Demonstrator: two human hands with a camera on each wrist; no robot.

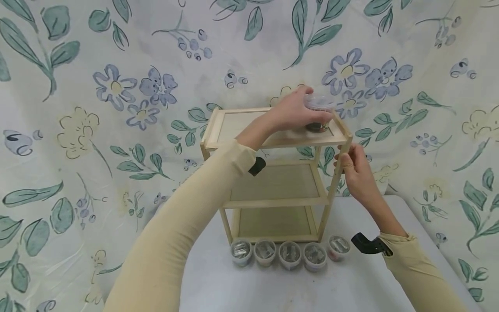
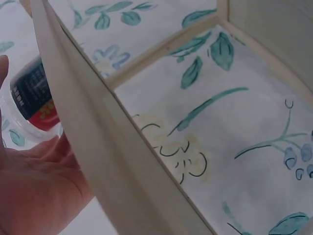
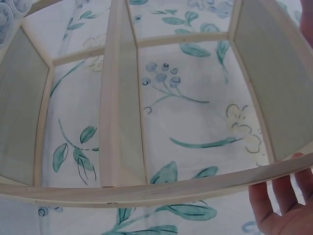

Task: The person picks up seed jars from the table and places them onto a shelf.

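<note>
Nearest, on the table (image 1: 218,288), five tubs (image 1: 290,255) stand at the six o'clock of the wooden rack (image 1: 278,202), seemingly ranged along its foot for easy reach. At three o'clock the right hand (image 1: 356,173) curls round the front post (image 1: 332,190), probably to steady the frame. At one o'clock the left hand (image 1: 292,112) clasps a clear tub (image 1: 320,104) between thumb and fingers, likely to keep it upright; it is at the top board's right end, whether touching cannot be told. Its dark-and-red label (image 2: 30,90) carries pale writing, too blurred to read. Beyond, at twelve o'clock, hangs a floral backdrop (image 1: 234,56).
</note>
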